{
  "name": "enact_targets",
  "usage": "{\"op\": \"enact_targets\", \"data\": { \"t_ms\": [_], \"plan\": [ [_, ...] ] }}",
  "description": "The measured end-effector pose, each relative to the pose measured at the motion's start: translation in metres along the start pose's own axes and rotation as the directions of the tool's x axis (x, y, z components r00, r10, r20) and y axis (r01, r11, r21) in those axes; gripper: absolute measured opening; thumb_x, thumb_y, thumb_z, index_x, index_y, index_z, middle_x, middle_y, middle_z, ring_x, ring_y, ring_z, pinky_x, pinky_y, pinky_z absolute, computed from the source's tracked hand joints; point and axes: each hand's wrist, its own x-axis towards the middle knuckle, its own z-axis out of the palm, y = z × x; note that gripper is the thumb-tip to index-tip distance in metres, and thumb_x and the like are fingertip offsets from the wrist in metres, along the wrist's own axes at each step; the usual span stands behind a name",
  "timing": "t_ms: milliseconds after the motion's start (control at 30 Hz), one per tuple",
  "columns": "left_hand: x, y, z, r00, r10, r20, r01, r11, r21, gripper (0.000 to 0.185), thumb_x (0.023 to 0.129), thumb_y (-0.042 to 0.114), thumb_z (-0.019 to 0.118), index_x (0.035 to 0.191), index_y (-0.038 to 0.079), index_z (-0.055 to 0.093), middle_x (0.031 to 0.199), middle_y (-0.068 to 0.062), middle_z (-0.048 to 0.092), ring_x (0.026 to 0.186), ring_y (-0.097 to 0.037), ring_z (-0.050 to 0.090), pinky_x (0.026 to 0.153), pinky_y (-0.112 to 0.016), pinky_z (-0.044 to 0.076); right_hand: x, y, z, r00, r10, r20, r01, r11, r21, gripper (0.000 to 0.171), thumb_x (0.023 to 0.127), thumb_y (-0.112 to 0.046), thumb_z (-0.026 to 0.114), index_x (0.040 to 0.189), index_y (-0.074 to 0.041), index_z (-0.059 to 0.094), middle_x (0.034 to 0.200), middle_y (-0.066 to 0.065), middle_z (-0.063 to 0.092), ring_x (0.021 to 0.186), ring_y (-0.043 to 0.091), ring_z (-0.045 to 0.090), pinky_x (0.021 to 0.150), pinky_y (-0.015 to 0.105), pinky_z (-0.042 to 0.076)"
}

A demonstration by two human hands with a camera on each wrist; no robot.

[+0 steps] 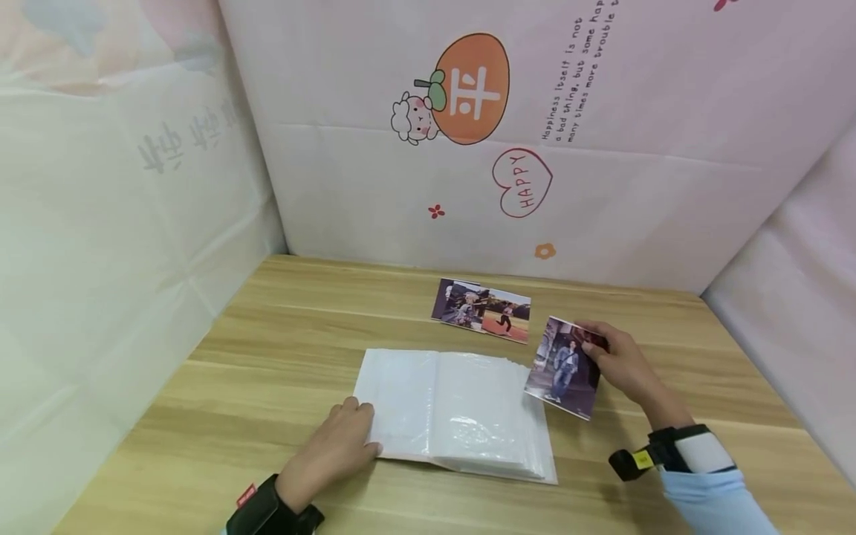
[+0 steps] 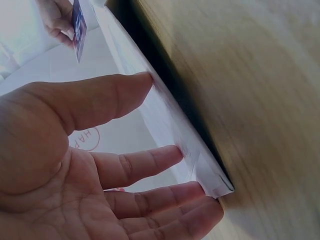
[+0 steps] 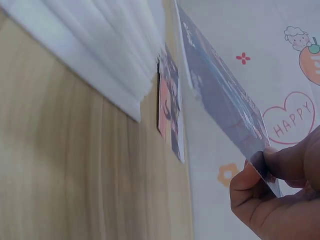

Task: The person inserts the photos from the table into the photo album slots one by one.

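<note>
My worktop (image 1: 267, 334) is pale wood-grain laminate, smooth and matt. The album (image 1: 455, 409) has clear plastic sleeves — glossy, crinkled. The photo (image 1: 565, 368) I pinch is slick glossy paper — thin.

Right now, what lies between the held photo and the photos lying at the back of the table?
Only bare wooden table. In the head view, the held photo, pinched by the right hand, sits apart from the photos on the table; nothing lies in that gap.

place: tabletop booth | evidence: wooden table (image 1: 281, 334), cartoon-printed sheets (image 1: 602, 186) walling it
</note>
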Motion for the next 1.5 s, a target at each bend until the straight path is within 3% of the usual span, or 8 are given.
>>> {"op": "enact_targets", "data": {
  "t_ms": [433, 800, 1033, 1267, 1500],
  "plan": [
    [0.001, 0.001, 0.001, 1.000, -0.025, 0.017, 0.025, 1.000, -0.006, 0.034, 0.075, 0.016, 0.075, 0.092, -0.007, 0.056, 0.082, -0.011, 0.045, 0.073, -0.025, 0.041, 0.065, -0.039, 0.038, 0.012, -0.001, 0.012, 1.000, -0.003, -0.024, 0.005, 0.996, 0.089, 0.038, 0.096, 0.000, 0.041, 0.134, 0.004, 0.042, 0.123, 0.029, 0.047, 0.100, 0.034, 0.050, 0.080, 0.042, 0.044],
    [0.006, 0.000, 0.002, 1.000, -0.031, -0.004, 0.031, 0.999, -0.022, 0.045, 0.073, 0.016, 0.077, 0.102, -0.008, 0.053, 0.088, -0.015, 0.048, 0.076, -0.027, 0.044, 0.068, -0.042, 0.041, 0.037, -0.027, 0.034, 0.999, -0.024, -0.030, 0.029, 0.983, 0.184, 0.038, 0.094, 0.003, 0.042, 0.132, 0.001, 0.045, 0.127, 0.027, 0.045, 0.103, 0.034, 0.049, 0.081, 0.041, 0.044],
    [0.004, -0.003, 0.004, 1.000, -0.018, -0.013, 0.018, 0.998, -0.052, 0.054, 0.073, 0.014, 0.076, 0.121, 0.004, 0.055, 0.093, -0.015, 0.049, 0.077, -0.027, 0.045, 0.067, -0.041, 0.041, 0.052, -0.042, 0.047, 1.000, -0.020, -0.015, 0.023, 0.970, 0.244, 0.038, 0.094, 0.004, 0.042, 0.132, 0.001, 0.045, 0.128, 0.025, 0.043, 0.103, 0.033, 0.049, 0.081, 0.040, 0.045],
    [0.002, -0.003, 0.004, 1.000, 0.006, 0.015, -0.005, 0.999, -0.047, 0.046, 0.076, 0.015, 0.074, 0.120, 0.010, 0.061, 0.096, -0.015, 0.048, 0.079, -0.026, 0.043, 0.068, -0.041, 0.040, 0.066, -0.056, 0.060, 1.000, -0.013, 0.005, 0.012, 0.969, 0.249, 0.038, 0.094, 0.005, 0.042, 0.131, 0.000, 0.047, 0.127, 0.024, 0.043, 0.100, 0.032, 0.050, 0.078, 0.037, 0.046],
    [0.001, -0.002, 0.003, 0.999, -0.008, 0.032, 0.010, 0.998, -0.070, 0.056, 0.071, 0.024, 0.079, 0.122, 0.011, 0.060, 0.099, -0.016, 0.047, 0.083, -0.028, 0.043, 0.070, -0.044, 0.042, 0.076, -0.065, 0.072, 0.999, 0.007, 0.037, -0.018, 0.952, 0.304, 0.039, 0.094, 0.004, 0.041, 0.132, -0.004, 0.047, 0.121, 0.024, 0.047, 0.092, 0.030, 0.053, 0.070, 0.033, 0.049]
  ]
}}
